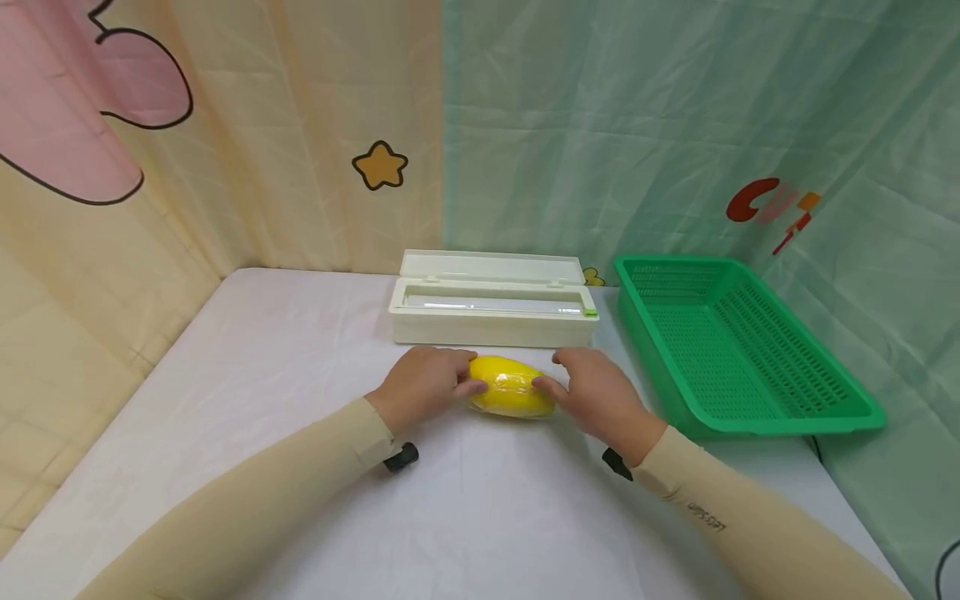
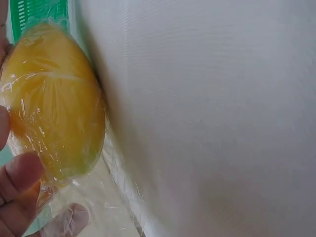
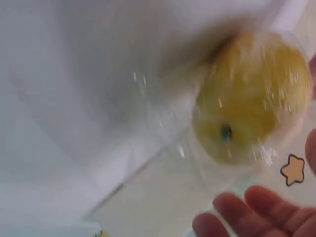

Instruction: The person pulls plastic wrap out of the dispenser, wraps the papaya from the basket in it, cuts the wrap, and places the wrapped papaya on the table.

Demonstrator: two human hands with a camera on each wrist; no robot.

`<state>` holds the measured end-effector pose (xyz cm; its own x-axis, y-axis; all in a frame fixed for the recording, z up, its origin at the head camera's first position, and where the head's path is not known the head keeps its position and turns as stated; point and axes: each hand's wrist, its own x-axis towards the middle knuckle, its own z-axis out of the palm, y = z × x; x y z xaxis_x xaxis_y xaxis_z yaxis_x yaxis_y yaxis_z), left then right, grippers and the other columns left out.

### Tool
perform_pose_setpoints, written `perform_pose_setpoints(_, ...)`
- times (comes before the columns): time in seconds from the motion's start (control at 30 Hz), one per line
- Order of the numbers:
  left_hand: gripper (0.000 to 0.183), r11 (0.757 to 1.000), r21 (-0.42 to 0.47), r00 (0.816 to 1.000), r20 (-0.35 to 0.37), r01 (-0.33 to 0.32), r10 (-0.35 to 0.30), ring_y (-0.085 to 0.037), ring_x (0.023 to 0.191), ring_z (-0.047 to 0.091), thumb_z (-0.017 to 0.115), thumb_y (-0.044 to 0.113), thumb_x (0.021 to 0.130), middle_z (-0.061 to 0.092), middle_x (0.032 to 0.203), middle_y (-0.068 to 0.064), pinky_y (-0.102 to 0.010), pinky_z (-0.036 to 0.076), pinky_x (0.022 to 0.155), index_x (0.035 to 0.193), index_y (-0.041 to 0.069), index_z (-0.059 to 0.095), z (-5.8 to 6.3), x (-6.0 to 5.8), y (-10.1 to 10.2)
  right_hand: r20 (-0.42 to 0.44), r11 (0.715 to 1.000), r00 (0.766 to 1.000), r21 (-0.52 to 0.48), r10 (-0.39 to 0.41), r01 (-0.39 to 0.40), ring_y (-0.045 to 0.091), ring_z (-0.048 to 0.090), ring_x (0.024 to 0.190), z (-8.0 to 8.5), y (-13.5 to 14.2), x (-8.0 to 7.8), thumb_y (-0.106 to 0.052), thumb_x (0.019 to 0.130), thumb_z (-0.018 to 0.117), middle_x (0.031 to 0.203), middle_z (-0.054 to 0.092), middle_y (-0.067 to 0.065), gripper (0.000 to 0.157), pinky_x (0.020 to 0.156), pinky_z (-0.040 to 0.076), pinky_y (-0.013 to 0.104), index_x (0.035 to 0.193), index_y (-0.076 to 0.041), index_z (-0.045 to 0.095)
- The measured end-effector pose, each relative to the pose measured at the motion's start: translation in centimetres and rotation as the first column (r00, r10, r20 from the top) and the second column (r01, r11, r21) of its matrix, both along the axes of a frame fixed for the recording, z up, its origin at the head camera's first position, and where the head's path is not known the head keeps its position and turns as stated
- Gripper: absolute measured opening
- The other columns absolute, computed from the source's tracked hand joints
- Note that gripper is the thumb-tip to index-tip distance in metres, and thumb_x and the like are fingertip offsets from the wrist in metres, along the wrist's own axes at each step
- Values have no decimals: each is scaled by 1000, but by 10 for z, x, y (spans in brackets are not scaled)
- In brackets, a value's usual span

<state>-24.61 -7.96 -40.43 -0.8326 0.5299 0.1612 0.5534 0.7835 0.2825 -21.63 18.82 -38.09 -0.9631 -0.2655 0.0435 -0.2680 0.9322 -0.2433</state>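
Observation:
A yellow mango [image 1: 510, 387] wrapped in clear cling film lies on its side over the white table, between both hands. My left hand [image 1: 427, 385] grips its left end, thumb in front and fingers behind. In the left wrist view, loose film trails from the wrapped mango [image 2: 54, 106] past the fingertips [image 2: 24, 170]. At the other end, my right hand [image 1: 603, 400] has its thumb against the wrap, fingers spread behind. The right wrist view, blurred, shows its fingers [image 3: 269, 207] apart from the mango [image 3: 252, 98], with film hanging near them.
Just behind the hands stands a white cling film dispenser [image 1: 495, 327], its lid raised and a roll inside. A green plastic basket [image 1: 678, 392] sits at the right of the white-covered table [image 1: 300, 333]. Printed curtains [image 1: 525, 125] enclose the back and sides.

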Motion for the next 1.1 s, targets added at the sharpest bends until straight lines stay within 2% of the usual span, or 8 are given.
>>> perform_pose_setpoints(0.1, 34, 1000, 8, 999, 49, -18, 18, -16, 68, 58, 74, 49, 96, 64, 71, 3, -31, 46, 65, 82, 20, 63, 2, -1, 2, 72, 998, 996, -12, 57, -56, 34, 69, 119, -9, -2, 0, -45, 99, 71, 132, 73, 16, 61, 106, 55, 50, 142, -3, 64)
perform_pose_setpoints(0.23, 33, 997, 49, 992, 114, -58, 52, -16, 71, 57, 80, 49, 91, 67, 83, 4, -31, 47, 67, 93, 20, 64, 5, -2, 4, 125, 998, 990, -1, 63, -63, 34, 68, 125, -16, 0, 0, -45, 100, 70, 139, 70, 16, 66, 108, 54, 50, 151, -7, 56)
perform_pose_setpoints(0.37, 50, 994, 95, 982, 189, -45, 26, -19, 104, 69, 84, 47, 88, 73, 121, 4, -37, 57, 94, 128, 20, 68, 7, -3, 5, 146, 995, 984, -8, 98, -98, 31, 70, 119, -20, 4, -3, -43, 100, 70, 138, 70, 17, 67, 106, 56, 48, 154, -6, 53)
perform_pose_setpoints(0.43, 60, 994, 106, 971, 239, -9, -17, -20, 125, 65, 83, 45, 90, 68, 140, 4, -41, 51, 110, 143, 22, 64, 7, -4, 5, 157, 993, 981, -12, 116, -116, 29, 71, 115, -21, 6, -4, -42, 100, 70, 136, 71, 17, 68, 105, 56, 48, 154, -5, 52)
perform_pose_setpoints(0.5, 65, 994, 107, 957, 284, 24, -54, -20, 136, 60, 81, 44, 92, 64, 148, 4, -42, 46, 118, 150, 24, 59, 8, -6, 5, 165, 992, 978, -16, 129, -128, 30, 70, 116, -23, 7, -4, -41, 100, 72, 136, 71, 16, 69, 105, 56, 48, 155, -5, 51)
perform_pose_setpoints(0.6, 67, 994, 98, 945, 319, 48, -77, -19, 136, 60, 80, 44, 93, 63, 149, 5, -42, 45, 119, 153, 25, 57, 8, -9, 4, 172, 990, 975, -24, 143, -142, 31, 69, 122, -26, 10, -4, -37, 97, 76, 139, 69, 16, 75, 108, 54, 49, 158, -4, 47)
perform_pose_setpoints(0.73, 68, 995, 87, 942, 327, 53, -78, -18, 131, 62, 82, 43, 91, 65, 145, 5, -41, 46, 118, 152, 24, 57, 8, -12, 3, 165, 987, 973, -18, 162, -162, 34, 65, 131, -30, 11, -5, -31, 96, 79, 145, 65, 19, 82, 112, 52, 50, 161, -1, 39)
perform_pose_setpoints(1.1, 67, 991, 125, 933, 350, 49, -90, -18, 124, 64, 87, 37, 88, 68, 138, 5, -39, 51, 112, 147, 23, 60, 6, -17, 0, 131, 983, 975, 12, 180, -183, 41, 52, 145, -35, 10, -6, -28, 102, 71, 160, 47, 25, 83, 121, 41, 55, 162, 7, 27)
